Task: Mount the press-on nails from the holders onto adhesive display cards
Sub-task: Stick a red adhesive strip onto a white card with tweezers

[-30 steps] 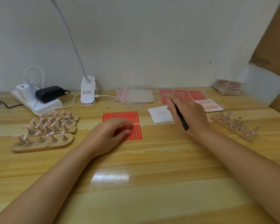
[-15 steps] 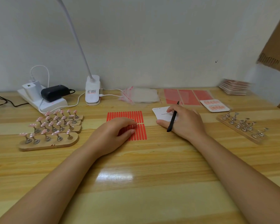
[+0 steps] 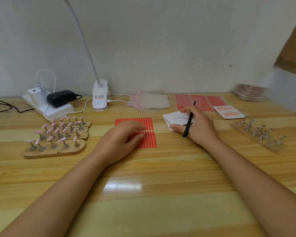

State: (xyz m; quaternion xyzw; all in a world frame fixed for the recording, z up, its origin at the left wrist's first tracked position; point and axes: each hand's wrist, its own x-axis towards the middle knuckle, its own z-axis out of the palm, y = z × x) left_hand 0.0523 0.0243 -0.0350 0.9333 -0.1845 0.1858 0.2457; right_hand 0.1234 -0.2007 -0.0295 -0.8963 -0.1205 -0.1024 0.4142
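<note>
Wooden holders [image 3: 55, 148] stand in rows at the left of the table [image 3: 143, 194], each metal stand topped with a pink press-on nail [image 3: 63, 139]. Beside them, at the centre, lies a sheet of red adhesive strips [image 3: 148, 124]; the left hand [image 3: 121, 142] rests flat on it, fingers straight and close together, covering its left part. To the right, the right hand [image 3: 197, 127] pinches a small stack of white display cards [image 3: 175, 118], thumb on the near edge and fingers curled over the far edge, with a black stick-like tool [image 3: 189, 124] tucked between its fingers. Farther right sits a wooden holder with bare metal stands [image 3: 258, 134]. Behind the cards lie red sheets [image 3: 200, 101], a finished nail card [image 3: 229, 112] and clear plastic bags [image 3: 150, 101]. A clip lamp [image 3: 100, 94] and power strip [image 3: 48, 106] stand along the wall.
</note>
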